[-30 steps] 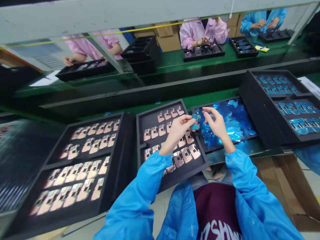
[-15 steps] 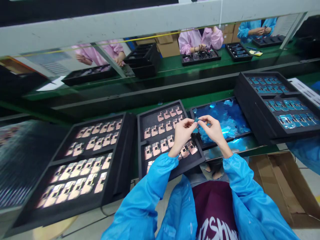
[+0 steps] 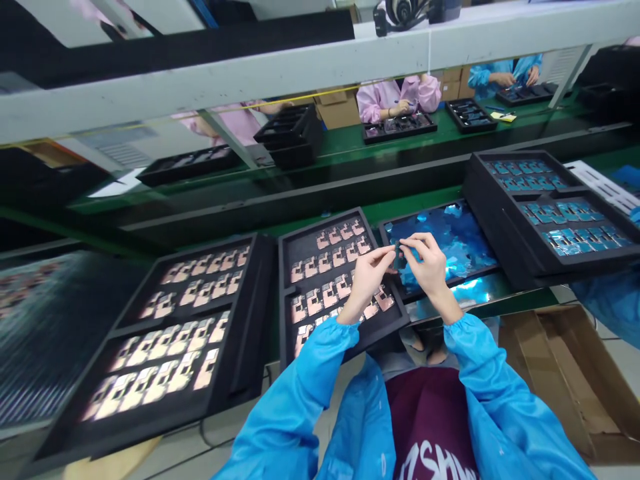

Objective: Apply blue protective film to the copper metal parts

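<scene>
Sleeves (image 3: pixel 295 387) of glossy blue fabric extend from the near side of the center tray (image 3: pixel 304 248) to both wrists, flanking a maroon shirt (image 3: pixel 425 407). An open cardboard box (image 3: pixel 530 360) stands below and to the right of the center tray. The left hand (image 3: pixel 373 273) is over the center tray's right side, thumb and fingers clamped on a small teal part (image 3: pixel 399 255). The part is above the center tray's right rim. The right hand (image 3: pixel 427 263) meets it there, thumb and fingertips together at its edge; whether they grip the part itself cannot be told.

The center tray carries rows of copper-colored boards (image 3: pixel 327 293). Left of it stands a left tray (image 3: pixel 253 313) with similar boards. Just right of it lies blue film (image 3: pixel 460 233); farther right stands a black tray stack (image 3: pixel 495 233) bearing blue-faced boards (image 3: pixel 560 212). Well beyond the center tray, a co-worker in pink (image 3: pixel 370 103) sits behind a dark tray (image 3: pixel 373 132).
</scene>
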`<state>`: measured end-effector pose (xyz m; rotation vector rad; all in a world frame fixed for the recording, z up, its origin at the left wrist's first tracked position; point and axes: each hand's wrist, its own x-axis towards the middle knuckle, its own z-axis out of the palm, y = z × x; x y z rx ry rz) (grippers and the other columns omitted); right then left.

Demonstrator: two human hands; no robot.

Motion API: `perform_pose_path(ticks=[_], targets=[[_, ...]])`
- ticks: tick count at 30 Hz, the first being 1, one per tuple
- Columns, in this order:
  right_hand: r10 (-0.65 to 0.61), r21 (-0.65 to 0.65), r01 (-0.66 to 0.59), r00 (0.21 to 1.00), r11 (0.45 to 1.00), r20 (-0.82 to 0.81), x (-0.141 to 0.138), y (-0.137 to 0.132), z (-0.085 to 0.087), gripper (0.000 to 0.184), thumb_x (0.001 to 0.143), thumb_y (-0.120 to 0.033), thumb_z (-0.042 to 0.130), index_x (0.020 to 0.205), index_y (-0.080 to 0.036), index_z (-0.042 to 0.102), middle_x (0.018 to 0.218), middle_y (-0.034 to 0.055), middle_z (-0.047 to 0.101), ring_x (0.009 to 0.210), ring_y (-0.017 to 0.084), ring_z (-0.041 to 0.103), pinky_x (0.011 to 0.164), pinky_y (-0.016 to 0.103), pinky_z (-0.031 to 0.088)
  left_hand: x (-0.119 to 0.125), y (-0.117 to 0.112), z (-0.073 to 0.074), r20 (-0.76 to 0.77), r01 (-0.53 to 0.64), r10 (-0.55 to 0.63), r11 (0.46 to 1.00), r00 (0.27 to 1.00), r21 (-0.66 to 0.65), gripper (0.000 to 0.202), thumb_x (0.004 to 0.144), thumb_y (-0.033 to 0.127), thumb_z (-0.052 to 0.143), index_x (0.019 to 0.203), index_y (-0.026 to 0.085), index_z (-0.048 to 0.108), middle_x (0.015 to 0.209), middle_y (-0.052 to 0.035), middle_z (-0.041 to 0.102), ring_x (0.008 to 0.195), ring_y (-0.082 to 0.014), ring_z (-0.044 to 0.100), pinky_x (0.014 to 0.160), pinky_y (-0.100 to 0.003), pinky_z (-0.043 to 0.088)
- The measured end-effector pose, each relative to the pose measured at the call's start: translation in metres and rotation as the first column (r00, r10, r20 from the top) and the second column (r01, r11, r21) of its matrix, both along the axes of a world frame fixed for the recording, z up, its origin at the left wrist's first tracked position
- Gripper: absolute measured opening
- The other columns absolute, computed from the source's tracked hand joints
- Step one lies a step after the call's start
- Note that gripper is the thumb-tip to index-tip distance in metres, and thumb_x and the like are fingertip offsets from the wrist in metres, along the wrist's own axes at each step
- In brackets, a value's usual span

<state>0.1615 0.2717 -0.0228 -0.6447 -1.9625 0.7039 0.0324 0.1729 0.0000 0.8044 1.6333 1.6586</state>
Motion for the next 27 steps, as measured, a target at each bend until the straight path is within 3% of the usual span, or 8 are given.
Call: perform_pose_path(ticks=[4,11,16,18,22,24,27], targets=[[-0.026,0.089,0.019,0.997,0.996,0.077,0.003,0.0,-0.002,0.03,0.114,-0.037,0.054,0.115,-0.029,0.083,0.118,0.0091,0.077,0.107,0.02,0.076,0.086,0.029,0.06,-0.005,-0.003,-0.002,0.112,0.022,-0.022,1.0,0.993,-0.005,0.044,0.076,0.045,0.095,0.111,0.02,0.087,0.113,-0.0099,0.084,0.093,-0.0235,0.078,0.077,-0.035,0.068],[0.052,0.259,-0.115,0.969,0.959,0.24,0.013,0.0,-0.001,0.036,0.115,-0.026,0.046,0.118,-0.03,0.082,0.124,0.0077,0.081,0.11,0.021,0.076,0.088,0.03,0.06,-0.024,-0.002,-0.006,0.311,0.023,-0.011,0.999,0.95,-0.037,0.041,0.079,0.038,0.096,0.114,0.02,0.084,0.113,-0.011,0.084,0.094,-0.0217,0.08,0.08,-0.031,0.067],[0.172,0.239,-0.225,0.959,0.945,0.226,0.015,-0.002,-0.002,0.032,0.115,-0.027,0.047,0.114,-0.028,0.079,0.117,0.0075,0.082,0.107,0.021,0.076,0.091,0.031,0.058,-0.051,-0.007,-0.002,0.314,-0.086,0.091,0.996,0.945,-0.03,0.033,0.085,0.027,0.09,0.114,0.017,0.081,0.118,-0.0117,0.084,0.096,-0.0208,0.081,0.087,-0.032,0.067],[0.177,0.183,-0.209,0.968,0.961,0.179,0.014,0.002,-0.002,0.03,0.115,-0.03,0.047,0.113,-0.026,0.077,0.113,0.0081,0.081,0.107,0.021,0.076,0.091,0.031,0.058,-0.075,-0.014,0.002,0.26,-0.159,0.165,0.986,0.951,-0.045,0.03,0.085,0.024,0.088,0.112,0.014,0.079,0.113,-0.0131,0.084,0.094,-0.0217,0.081,0.088,-0.034,0.067],[0.035,0.067,-0.048,0.981,0.997,0.189,-0.003,0.031,-0.003,0.032,0.112,-0.027,0.041,0.122,-0.022,0.07,0.117,0.0116,0.076,0.104,0.023,0.073,0.09,0.034,0.056,-0.147,-0.032,0.009,-0.01,-0.367,0.368,0.926,0.93,-0.081,0.026,0.088,0.026,0.081,0.11,0.012,0.075,0.103,-0.0139,0.084,0.094,-0.0225,0.082,0.084,-0.031,0.065],[-0.016,0.033,0.004,0.932,0.999,0.362,-0.02,0.054,-0.006,0.034,0.109,-0.022,0.037,0.121,-0.021,0.069,0.118,0.0121,0.076,0.104,0.024,0.072,0.092,0.035,0.055,-0.183,-0.039,0.008,-0.214,-0.472,0.431,0.857,0.877,-0.207,0.025,0.088,0.026,0.079,0.108,0.012,0.075,0.096,-0.0125,0.084,0.093,-0.0227,0.082,0.078,-0.028,0.064],[-0.037,0.032,0.022,0.789,0.999,0.614,-0.048,0.084,-0.014,0.034,0.106,-0.016,0.038,0.112,-0.018,0.072,0.117,0.0164,0.076,0.111,0.028,0.071,0.099,0.041,0.054,-0.222,-0.041,0.002,-0.407,-0.565,0.417,0.736,0.813,-0.373,0.017,0.082,0.021,0.079,0.096,0.012,0.075,0.078,-0.0098,0.079,0.083,-0.0244,0.08,0.07,-0.029,0.061]])
